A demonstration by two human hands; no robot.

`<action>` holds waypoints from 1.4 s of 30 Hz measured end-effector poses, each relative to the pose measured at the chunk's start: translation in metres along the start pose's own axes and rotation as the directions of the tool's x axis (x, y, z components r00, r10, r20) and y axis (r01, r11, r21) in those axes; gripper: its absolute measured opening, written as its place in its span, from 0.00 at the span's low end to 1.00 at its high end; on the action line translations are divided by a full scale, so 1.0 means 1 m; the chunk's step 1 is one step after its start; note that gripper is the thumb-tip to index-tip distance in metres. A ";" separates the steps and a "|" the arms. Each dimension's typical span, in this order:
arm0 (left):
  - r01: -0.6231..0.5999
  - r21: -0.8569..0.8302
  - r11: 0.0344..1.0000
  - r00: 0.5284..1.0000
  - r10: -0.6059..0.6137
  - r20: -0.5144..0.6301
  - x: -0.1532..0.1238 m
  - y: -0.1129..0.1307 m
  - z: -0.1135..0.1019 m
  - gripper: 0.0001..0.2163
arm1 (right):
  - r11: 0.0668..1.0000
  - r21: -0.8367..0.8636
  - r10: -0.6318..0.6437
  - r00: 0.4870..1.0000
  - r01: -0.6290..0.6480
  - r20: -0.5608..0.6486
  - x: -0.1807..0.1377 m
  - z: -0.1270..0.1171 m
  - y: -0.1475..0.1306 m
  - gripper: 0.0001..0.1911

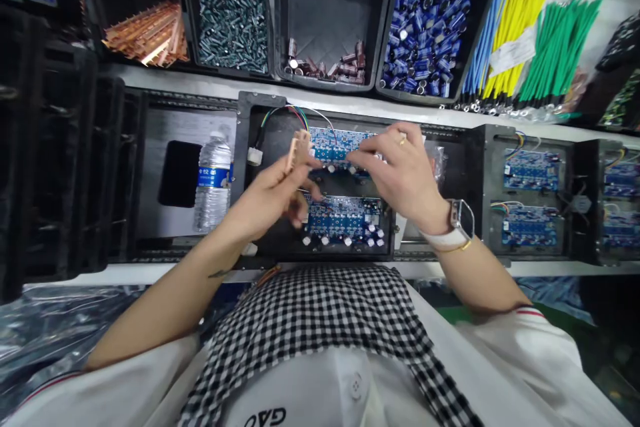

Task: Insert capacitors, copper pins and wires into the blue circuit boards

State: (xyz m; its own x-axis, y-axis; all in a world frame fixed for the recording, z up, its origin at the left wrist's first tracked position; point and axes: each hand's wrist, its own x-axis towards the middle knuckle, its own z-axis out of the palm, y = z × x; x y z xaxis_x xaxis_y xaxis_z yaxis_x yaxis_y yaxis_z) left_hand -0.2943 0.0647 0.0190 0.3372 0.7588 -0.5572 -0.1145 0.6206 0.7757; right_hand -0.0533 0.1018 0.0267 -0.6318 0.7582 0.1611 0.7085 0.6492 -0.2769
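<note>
Two blue circuit boards lie in a black tray (265, 227), one above the other. My left hand (270, 197) grips a small bunch of copper strips (299, 149), held upright at the left end of the upper circuit board (340, 140). My right hand (397, 163) is over the right part of that board, its thumb and forefinger pinched together close to the surface. Whatever those fingertips hold is too small or hidden to make out. White-topped capacitors line the lower edge of the lower circuit board (343, 217). Coloured wires run from the upper board to a white connector (255, 157).
Along the back stand bins of copper strips (150, 33), screws (233, 27), brown capacitors (345, 67) and blue capacitors (427, 27). Yellow wires (520, 20) and green wires (560, 53) lie further right. A water bottle (214, 180) and a phone (179, 173) are left of the tray; more board trays (493, 200) stand right.
</note>
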 end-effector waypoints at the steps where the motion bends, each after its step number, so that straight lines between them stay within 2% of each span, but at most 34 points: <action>1: -0.063 0.050 0.997 0.994 0.067 -0.084 0.005 0.000 -0.005 0.14 | 0.999 -0.017 0.029 0.999 -0.029 -0.018 0.005 0.009 0.008 0.17; 2: -0.106 0.095 0.990 0.981 0.120 -0.151 0.009 -0.001 -0.009 0.13 | 0.998 -0.031 0.047 0.998 -0.048 -0.030 0.010 0.019 0.015 0.17; 4: -0.118 0.154 0.981 0.965 0.150 -0.217 0.015 -0.003 -0.015 0.09 | 0.997 -0.060 0.041 0.999 -0.043 -0.026 0.018 0.038 0.025 0.16; 8: -0.091 0.164 0.982 0.962 0.129 -0.240 0.014 -0.008 -0.020 0.11 | 0.995 -0.101 0.003 1.000 -0.002 0.009 0.023 0.056 0.035 0.16; 12: -0.152 0.109 0.982 0.946 0.176 -0.272 0.011 -0.014 -0.018 0.10 | 0.998 -0.059 0.017 1.000 -0.016 0.003 0.022 0.057 0.039 0.18; 20: -0.210 0.204 0.956 0.921 0.263 -0.288 0.010 -0.023 -0.021 0.11 | 0.999 0.022 0.041 0.999 -0.041 0.000 0.020 0.063 0.047 0.18; 24: -0.227 0.162 0.960 0.912 0.268 -0.311 0.009 -0.020 -0.010 0.10 | 0.987 0.103 0.118 0.993 -0.120 0.018 0.024 0.047 0.029 0.12; 26: -0.244 0.102 0.964 0.917 0.264 -0.298 0.008 -0.018 0.002 0.13 | 0.938 0.306 0.157 0.987 -0.161 0.036 0.027 0.035 0.006 0.09; 29: -0.257 -0.008 0.966 0.944 0.249 -0.219 0.002 -0.015 0.019 0.13 | 0.734 0.652 0.221 0.975 -0.187 0.030 0.032 0.022 -0.031 0.11; 31: -0.276 -0.052 0.960 0.938 0.257 -0.232 -0.002 -0.015 0.022 0.13 | 0.639 0.737 0.328 0.945 -0.222 0.001 0.032 0.017 -0.043 0.17; 32: -0.284 -0.057 0.957 0.929 0.260 -0.264 -0.004 -0.015 0.020 0.13 | 0.637 0.731 0.375 0.927 -0.244 -0.017 0.030 0.016 -0.043 0.19; 34: -0.278 -0.053 0.959 0.910 0.246 -0.333 -0.008 -0.017 0.012 0.12 | 0.727 0.628 0.390 0.920 -0.277 -0.046 0.027 0.018 -0.035 0.18; 37: -0.187 -0.074 0.980 0.927 0.151 -0.343 -0.010 -0.023 -0.001 0.12 | 0.914 0.328 0.250 0.968 -0.239 0.007 0.024 0.032 -0.014 0.13; 39: -0.135 -0.090 0.987 0.943 0.100 -0.317 -0.010 -0.028 -0.005 0.13 | 0.960 0.218 0.166 0.984 -0.178 0.073 0.024 0.045 -0.007 0.12; 42: -0.102 -0.096 0.990 0.950 0.069 -0.304 -0.009 -0.035 -0.005 0.10 | 0.977 0.173 0.113 0.991 -0.125 0.078 0.024 0.063 -0.007 0.16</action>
State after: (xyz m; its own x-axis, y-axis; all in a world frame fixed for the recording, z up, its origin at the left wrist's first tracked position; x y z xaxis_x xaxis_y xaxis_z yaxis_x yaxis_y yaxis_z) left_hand -0.2978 0.0373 -0.0044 0.0283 0.8237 -0.5663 -0.2379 0.5558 0.7966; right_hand -0.0931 0.1122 -0.0270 -0.5705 0.8195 0.0545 0.7165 0.5290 -0.4548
